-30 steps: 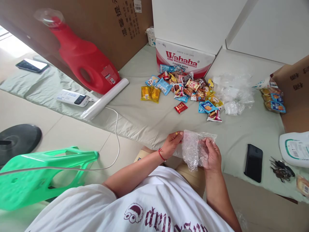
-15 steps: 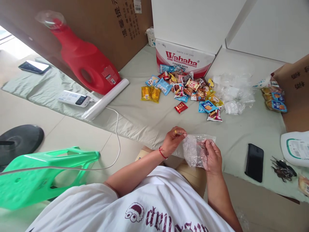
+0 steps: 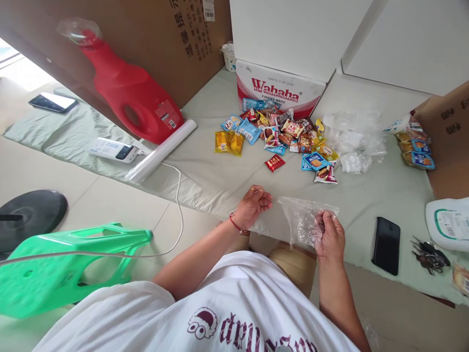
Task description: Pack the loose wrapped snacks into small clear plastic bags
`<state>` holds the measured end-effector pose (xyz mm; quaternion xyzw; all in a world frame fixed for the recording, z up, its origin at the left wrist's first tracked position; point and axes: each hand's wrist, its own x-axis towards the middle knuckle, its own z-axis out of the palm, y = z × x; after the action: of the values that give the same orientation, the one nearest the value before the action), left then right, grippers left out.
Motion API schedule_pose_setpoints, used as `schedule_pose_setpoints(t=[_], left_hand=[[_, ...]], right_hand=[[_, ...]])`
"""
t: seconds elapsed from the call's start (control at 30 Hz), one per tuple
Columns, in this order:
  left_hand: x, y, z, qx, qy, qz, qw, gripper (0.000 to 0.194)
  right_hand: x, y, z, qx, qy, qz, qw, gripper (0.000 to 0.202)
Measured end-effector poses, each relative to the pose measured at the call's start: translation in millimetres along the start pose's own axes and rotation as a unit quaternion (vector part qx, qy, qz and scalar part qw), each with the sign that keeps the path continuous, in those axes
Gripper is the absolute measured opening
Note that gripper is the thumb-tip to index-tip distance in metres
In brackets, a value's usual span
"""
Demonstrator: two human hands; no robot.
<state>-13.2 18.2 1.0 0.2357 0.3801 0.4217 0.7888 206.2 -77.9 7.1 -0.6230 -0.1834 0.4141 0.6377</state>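
Observation:
Between thumb and fingers, my right hand [image 3: 331, 233] grips the side of a thin clear plastic bag [image 3: 306, 220], which spreads out to the left over the near edge of the covered surface. My left hand [image 3: 253, 206] is a short way left of the bag, not touching it; its fingers are loosely bent and hold nothing. Beyond the hands lies a pile of small wrapped snacks [image 3: 293, 129]. A red snack packet [image 3: 274, 163] sits alone in front of the pile, and a heap of clear plastic bags [image 3: 357, 139] adjoins it on the right.
On the left are a red jug [image 3: 135, 93], a roll of plastic film [image 3: 161, 151] and a white power bank [image 3: 112, 149] with a cable. A black phone [image 3: 386, 246] and keys [image 3: 430, 256] lie at right. A Wahaha carton [image 3: 280, 85] stands behind; a green stool [image 3: 73, 264] is lower left.
My left hand has let go of the bag and moved left, with its fingers loosened. My right hand has shifted slightly right with the bag, which now hangs more spread out.

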Motion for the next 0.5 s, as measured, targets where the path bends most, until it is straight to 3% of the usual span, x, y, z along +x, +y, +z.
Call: schedule_pose_setpoints(t=[0.1, 0.2, 0.3, 0.5], left_hand=[[-1, -8, 2.1, 0.009, -0.032, -0.059, 0.998, 0.052], [0, -19, 3.7, -0.027, -0.134, -0.11, 0.984, 0.079], [7, -26, 4.4, -0.084, -0.208, -0.137, 0.965, 0.089], [28, -24, 23.3, -0.107, -0.276, -0.217, 0.93, 0.072]], right_hand=[[-1, -3, 4, 0.029, -0.001, 0.009, 1.0, 0.043], [-2, -6, 5, 0.088, -0.004, 0.05, 0.995, 0.038], [-3, -12, 1, 0.164, -0.038, 0.119, 0.979, 0.026], [-11, -26, -2, 0.283, -0.099, 0.197, 0.933, 0.006]])
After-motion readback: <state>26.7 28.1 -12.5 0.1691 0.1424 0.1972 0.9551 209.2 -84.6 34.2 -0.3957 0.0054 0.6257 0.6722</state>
